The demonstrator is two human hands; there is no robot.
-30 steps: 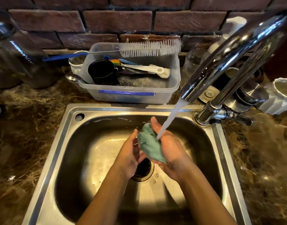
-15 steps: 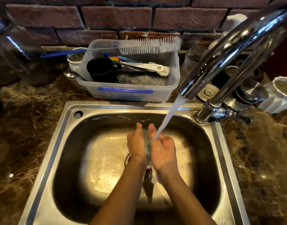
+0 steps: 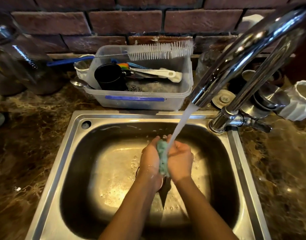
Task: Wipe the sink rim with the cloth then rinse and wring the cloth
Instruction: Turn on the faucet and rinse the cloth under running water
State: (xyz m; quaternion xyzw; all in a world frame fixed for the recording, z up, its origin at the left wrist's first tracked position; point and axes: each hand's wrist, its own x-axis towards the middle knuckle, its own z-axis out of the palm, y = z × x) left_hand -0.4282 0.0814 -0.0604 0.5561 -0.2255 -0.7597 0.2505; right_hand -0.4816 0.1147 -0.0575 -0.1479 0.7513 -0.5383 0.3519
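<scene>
My left hand and right hand press the green cloth between them under the faucet stream, seemingly above the sink drain.

Colours and patterns around the sink

A pale green cloth is seen against the silver-grey steel of the sink, whose basin floor is lit yellowish. The faucet is finished in mirror-bright chrome, and the water stream is rendered whitish. The countertop is patterned in dark brown marble veined with tan. The wall is laid in dull red-brown brick with dark joints. A translucent container is marked by a blue strip; a black cup, a white-bristled, blue-handled brush and a rainbow-striped item are held in it. A white ribbed cup is seen at the right.
</scene>
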